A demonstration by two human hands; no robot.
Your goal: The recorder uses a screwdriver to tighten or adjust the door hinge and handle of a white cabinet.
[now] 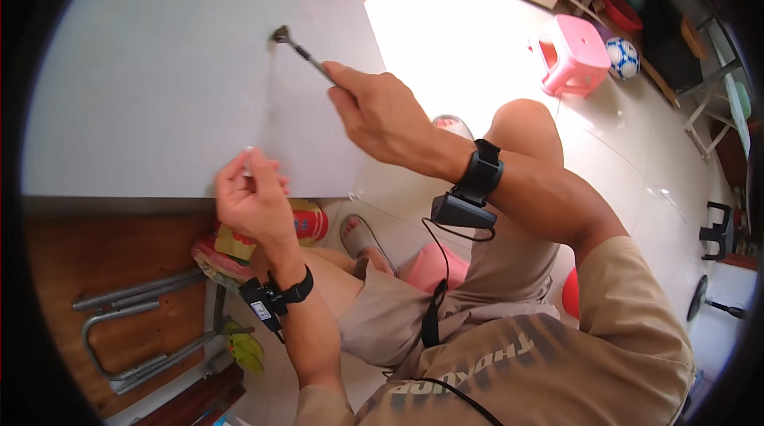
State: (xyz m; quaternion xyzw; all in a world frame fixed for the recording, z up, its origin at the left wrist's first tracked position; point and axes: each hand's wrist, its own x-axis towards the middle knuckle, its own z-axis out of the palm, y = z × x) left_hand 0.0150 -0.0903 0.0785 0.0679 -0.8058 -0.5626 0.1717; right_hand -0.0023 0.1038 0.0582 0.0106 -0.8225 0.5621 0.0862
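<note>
at pale tabletop [151,99], gripped tool [302,52] (tiled floor [609,135])

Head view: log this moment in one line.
right hand: grips tool | left hand: curled, contents unclear | tool head: over table

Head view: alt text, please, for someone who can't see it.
A person's right hand holds a thin metal tool over a white table, while the left hand pinches a small pale item, too blurred to identify, near the table's front edge. A pink stool and a ball appear at upper right.
</note>
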